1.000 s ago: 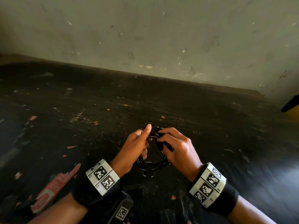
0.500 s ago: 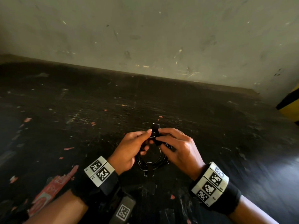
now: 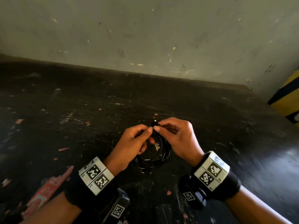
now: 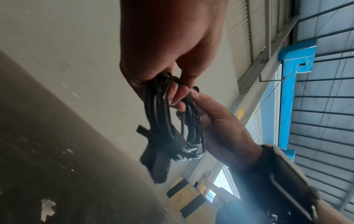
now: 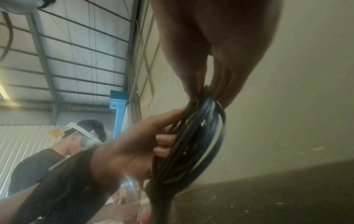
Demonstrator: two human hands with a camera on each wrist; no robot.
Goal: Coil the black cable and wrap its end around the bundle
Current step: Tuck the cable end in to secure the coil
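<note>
The black cable (image 3: 163,156) is a small coil of several loops, held upright just above the dark table (image 3: 80,120). My left hand (image 3: 146,134) grips the coil's top left, thumb on the strands and fingers curled through the loop. My right hand (image 3: 157,126) pinches the cable's end (image 3: 153,123) at the top of the coil. In the left wrist view my left hand (image 4: 168,72) clamps the cable bundle (image 4: 159,112) while my right hand (image 4: 191,97) pinches the end. A dark plug or strap (image 4: 159,160) hangs at the bundle's bottom. The right wrist view shows the cable loops (image 5: 197,136) below my right hand (image 5: 206,91).
A grey wall (image 3: 145,38) rises behind the table. A yellow and black block (image 3: 288,101) stands at the right edge. A red label (image 3: 47,191) and small scraps lie on the table's left. Another person (image 5: 57,151) stands off to my left.
My left index finger, stretched out a second ago, has curled in, and the thumb now presses the coil's top. Both hands have closed together at the top of the coil.
</note>
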